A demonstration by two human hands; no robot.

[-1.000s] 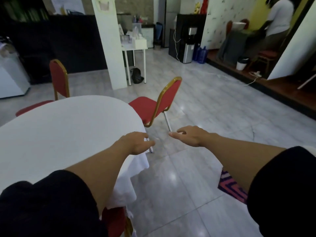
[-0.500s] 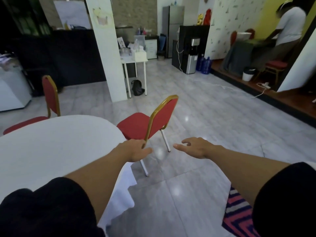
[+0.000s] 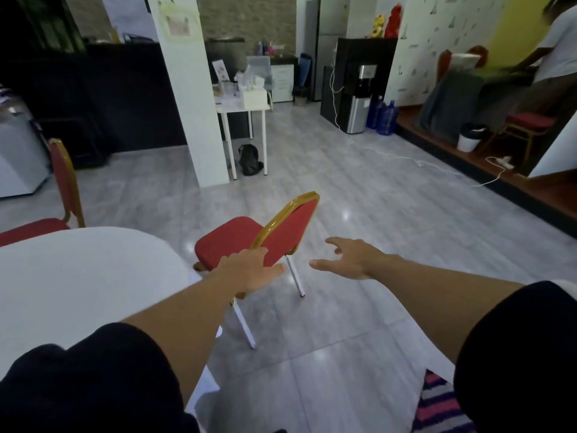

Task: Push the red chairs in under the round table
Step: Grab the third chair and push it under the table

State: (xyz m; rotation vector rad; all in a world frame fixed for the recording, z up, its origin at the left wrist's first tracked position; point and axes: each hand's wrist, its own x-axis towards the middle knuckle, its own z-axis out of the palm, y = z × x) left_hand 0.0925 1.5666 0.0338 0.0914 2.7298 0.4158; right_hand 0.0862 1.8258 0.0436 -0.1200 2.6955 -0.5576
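Observation:
A red chair (image 3: pixel 290 226) with a gold frame and white legs stands on the grey tiles just right of the round table (image 3: pixel 78 292), which has a white cloth. Its seat points toward the table and its backrest toward me. My left hand (image 3: pixel 246 270) is at the lower left edge of the backrest, fingers and thumb spread on either side of the gold frame. My right hand (image 3: pixel 349 259) hovers open a little right of the backrest, touching nothing. A second red chair (image 3: pixel 62 182) stands at the table's far left side.
A white pillar (image 3: pixel 193 98) rises behind the chair, with a small white table (image 3: pixel 243 107) and a black bag (image 3: pixel 249 156) beside it. A white cable (image 3: pixel 406 157) crosses the floor toward a raised wooden step (image 3: pixel 499 185). A person (image 3: pixel 559 48) stands far right. Striped rug (image 3: pixel 440 404) lies near my right arm.
I have come closer to the chair and the view has tilted up. My left hand has reached the backrest's edge. My right hand has spread its fingers wider.

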